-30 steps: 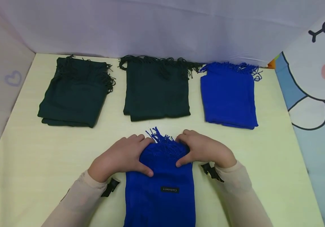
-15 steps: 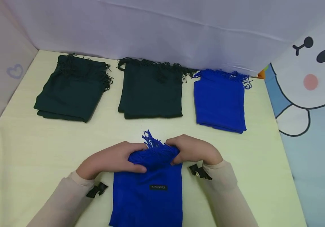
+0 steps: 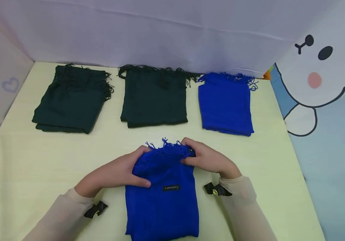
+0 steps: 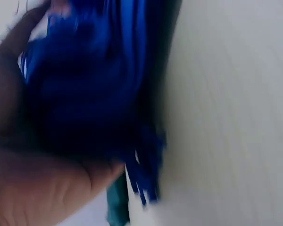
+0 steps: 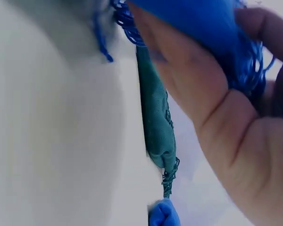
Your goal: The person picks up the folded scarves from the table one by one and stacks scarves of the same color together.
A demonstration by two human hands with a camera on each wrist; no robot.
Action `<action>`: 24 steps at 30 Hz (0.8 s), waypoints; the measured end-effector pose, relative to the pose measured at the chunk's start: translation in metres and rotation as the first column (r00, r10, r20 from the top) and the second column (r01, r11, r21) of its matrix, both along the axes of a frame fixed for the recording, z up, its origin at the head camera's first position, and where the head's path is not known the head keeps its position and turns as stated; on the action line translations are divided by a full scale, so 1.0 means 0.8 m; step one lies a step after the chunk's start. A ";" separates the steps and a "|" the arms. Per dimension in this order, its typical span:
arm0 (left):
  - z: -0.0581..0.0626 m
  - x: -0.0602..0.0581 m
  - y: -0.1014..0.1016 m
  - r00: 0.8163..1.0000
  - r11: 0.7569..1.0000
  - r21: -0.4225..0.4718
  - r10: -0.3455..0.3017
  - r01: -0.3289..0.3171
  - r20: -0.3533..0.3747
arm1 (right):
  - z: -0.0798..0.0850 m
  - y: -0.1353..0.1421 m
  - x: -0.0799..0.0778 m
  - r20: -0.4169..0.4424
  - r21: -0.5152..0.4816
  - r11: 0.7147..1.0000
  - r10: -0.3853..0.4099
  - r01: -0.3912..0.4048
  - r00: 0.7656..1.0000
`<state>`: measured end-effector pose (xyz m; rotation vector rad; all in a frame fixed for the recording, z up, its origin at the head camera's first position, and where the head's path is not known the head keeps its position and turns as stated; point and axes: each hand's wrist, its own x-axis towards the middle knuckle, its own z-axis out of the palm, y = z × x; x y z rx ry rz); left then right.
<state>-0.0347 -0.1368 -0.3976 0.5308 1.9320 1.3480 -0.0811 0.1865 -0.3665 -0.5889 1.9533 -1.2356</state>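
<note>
On the held scarf (image 3: pixel 164 211) — label (image 3: pixel 171 188), head view only.

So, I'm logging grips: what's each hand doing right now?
Left hand: holding the rectangular, fringed blue cloth scarf with black label.
Right hand: holding that scarf's other side.

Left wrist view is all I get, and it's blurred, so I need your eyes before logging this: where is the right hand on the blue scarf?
Observer: The right hand grips the fringed end of the blue scarf, across from the left hand.
Operator: Any markings on it?
Observer: A black label reading "Cashmere", upside down in the head view.
Operator: What lies beyond it?
Observer: A row: one dark green scarf, a second dark green scarf, then a folded blue scarf at the right end.
</note>
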 end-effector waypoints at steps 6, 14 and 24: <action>0.002 -0.005 0.025 0.984 0.989 -0.062 0.129 -0.137 -0.121 | -0.012 -0.004 0.019 0.029 -0.022 0.970 -0.240 0.240 0.970; 0.022 -0.016 0.032 0.974 0.920 0.322 0.199 -0.223 0.108 | -0.032 0.018 0.038 0.184 -0.178 0.931 -0.286 0.318 0.941; 0.020 -0.022 0.027 0.647 0.738 0.297 0.239 -0.606 0.724 | -0.037 0.006 0.043 0.381 -0.406 0.811 -0.268 0.421 0.885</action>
